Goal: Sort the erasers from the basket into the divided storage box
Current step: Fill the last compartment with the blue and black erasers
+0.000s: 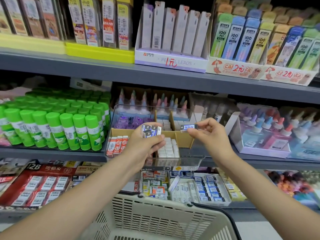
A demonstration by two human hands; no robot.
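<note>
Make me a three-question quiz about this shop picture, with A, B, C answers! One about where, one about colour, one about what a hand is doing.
1. Where is the basket?
A. Below the hands
B. On the top shelf
C. Inside the clear box

2. What colour are the glue stick caps?
A. Red
B. Green
C. Black

3. What is the right hand doing?
A. Hanging open
B. Pressing the shelf
C. Pinching one eraser

Answers:
1 A, it sits at the bottom, under both arms.
2 B, every cap is bright green.
3 C, fingers and thumb pinch one small blue-and-white eraser above the box.
</note>
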